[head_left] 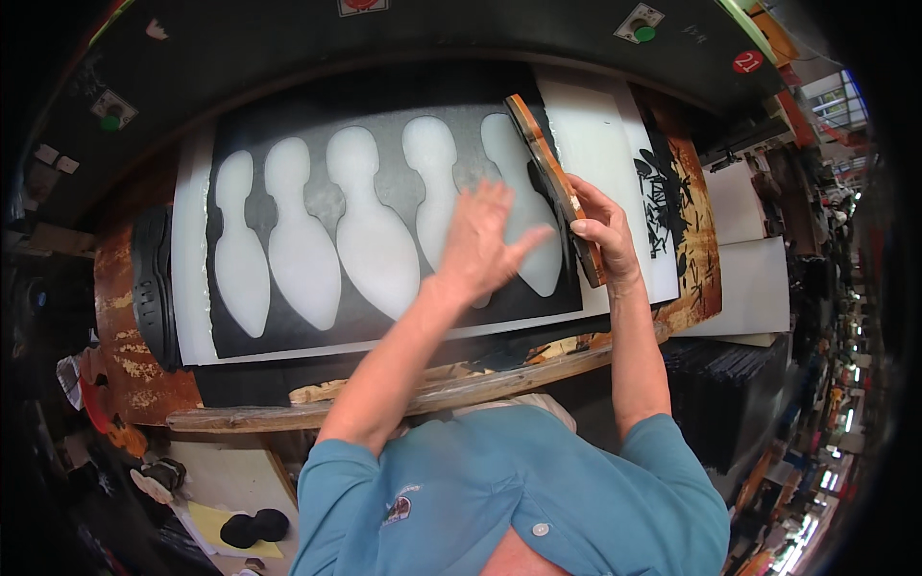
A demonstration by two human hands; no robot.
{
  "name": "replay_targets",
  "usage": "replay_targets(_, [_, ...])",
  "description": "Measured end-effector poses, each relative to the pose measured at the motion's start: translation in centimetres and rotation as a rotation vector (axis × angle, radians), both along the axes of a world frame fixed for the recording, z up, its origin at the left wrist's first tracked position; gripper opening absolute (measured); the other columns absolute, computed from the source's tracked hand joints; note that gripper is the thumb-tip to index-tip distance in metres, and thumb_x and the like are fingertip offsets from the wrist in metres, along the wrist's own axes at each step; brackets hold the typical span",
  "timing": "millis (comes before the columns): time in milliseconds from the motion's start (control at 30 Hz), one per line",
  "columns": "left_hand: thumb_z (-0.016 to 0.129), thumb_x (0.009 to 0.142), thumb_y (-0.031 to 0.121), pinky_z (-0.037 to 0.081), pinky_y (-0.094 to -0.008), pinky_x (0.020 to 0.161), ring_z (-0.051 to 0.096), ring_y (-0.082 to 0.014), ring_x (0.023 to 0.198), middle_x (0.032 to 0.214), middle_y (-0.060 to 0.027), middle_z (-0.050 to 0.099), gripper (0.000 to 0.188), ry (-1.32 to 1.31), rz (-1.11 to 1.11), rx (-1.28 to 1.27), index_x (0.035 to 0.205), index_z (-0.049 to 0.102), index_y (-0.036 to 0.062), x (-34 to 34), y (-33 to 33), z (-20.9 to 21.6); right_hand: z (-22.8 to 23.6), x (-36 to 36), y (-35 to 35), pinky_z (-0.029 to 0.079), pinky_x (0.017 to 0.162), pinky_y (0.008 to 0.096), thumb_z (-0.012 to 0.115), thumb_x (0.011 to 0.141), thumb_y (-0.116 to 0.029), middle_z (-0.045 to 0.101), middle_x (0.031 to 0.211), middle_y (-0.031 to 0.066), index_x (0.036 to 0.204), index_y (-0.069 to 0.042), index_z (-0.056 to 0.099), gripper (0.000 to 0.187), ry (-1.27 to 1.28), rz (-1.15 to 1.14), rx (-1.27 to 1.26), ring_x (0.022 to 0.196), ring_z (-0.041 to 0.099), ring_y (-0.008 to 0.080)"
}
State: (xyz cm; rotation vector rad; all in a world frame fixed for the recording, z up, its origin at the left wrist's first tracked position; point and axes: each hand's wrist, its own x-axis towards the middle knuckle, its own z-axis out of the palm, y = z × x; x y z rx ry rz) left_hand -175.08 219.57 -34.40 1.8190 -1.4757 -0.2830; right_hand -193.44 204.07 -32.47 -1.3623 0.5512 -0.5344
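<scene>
A black sheet [320,213] lies on a white board [194,278]. Several shoe-sole-shaped openings run across it in a row, and the pale board shows through them. My right hand [607,228] grips a sole-shaped cutting die [545,158] with an orange-brown edge, tilted up on its side near the sheet's right end. Part of the rightmost opening is hidden behind this die. Left of it, my left hand [488,240] is over the sheet with its fingers spread, smeared by motion and holding nothing. Whether that hand touches the sheet I cannot tell.
Dark machine panel with green buttons [644,34] spans the far side. Black sole-shaped pieces [154,288] are stacked at the left. Black scraps [661,202] lie at the right. A wooden rail [403,403] edges the near side, and stacked black sheets [725,384] stand lower right.
</scene>
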Motion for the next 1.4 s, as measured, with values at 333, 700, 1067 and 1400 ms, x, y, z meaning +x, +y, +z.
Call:
replay_targets(333, [0.062, 0.109, 0.022, 0.048, -0.0337, 0.067, 0.055, -0.0123, 0.075, 0.077, -0.0078, 0.061, 0.033, 0.749, 0.234, 0.013, 0.118, 0.070, -0.0085, -3.4, 1.0, -1.7, -1.6, -1.0, -1.0, 0.055, 0.108, 0.0350, 0.073, 0.087, -0.034, 0.068, 0.135, 0.0169, 0.156, 0.008, 0.048, 0.085, -0.219, -0.049, 0.247, 0.121, 0.069, 0.0252])
replay_targets(700, [0.057, 0.112, 0.015, 0.051, -0.0305, 0.083, 0.061, -0.0125, 0.091, 0.100, -0.0068, 0.073, 0.025, 0.506, 0.559, -0.106, 0.119, 0.069, -0.0058, 3.6, 14.5, -0.3, 5.0, -6.7, -4.5, 0.051, 0.119, 0.0552, 0.080, 0.083, -0.043, 0.040, 0.155, 0.0376, 0.161, 0.001, 0.039, 0.099, -0.885, -0.005, 0.439, 0.141, 0.051, 0.0509])
replay_targets(1067, [0.059, 0.110, 0.011, 0.052, -0.0310, 0.077, 0.061, -0.0144, 0.082, 0.094, -0.0090, 0.073, 0.019, 0.354, 0.606, -0.212, 0.114, 0.067, -0.0059, 1.9, 13.4, -1.2, -0.9, -4.3, -7.4, 0.049, 0.114, 0.0595, 0.080, 0.090, -0.043, 0.039, 0.155, 0.0382, 0.160, -0.002, 0.042, 0.089, -1.093, -0.112, 1.243, 0.140, 0.046, 0.0523])
replay_targets(1400, [0.059, 0.110, 0.010, 0.053, -0.0327, 0.076, 0.062, -0.0161, 0.081, 0.094, -0.0096, 0.074, 0.019, 0.339, 0.610, -0.223, 0.114, 0.068, -0.0067, -0.1, 13.6, -1.5, 1.8, -5.0, -7.3, 0.061, 0.091, 0.0378, 0.079, 0.092, -0.041, 0.069, 0.120, 0.0167, 0.162, 0.007, 0.031, 0.098, -0.120, -0.489, 0.146, 0.106, 0.071, 0.0242])
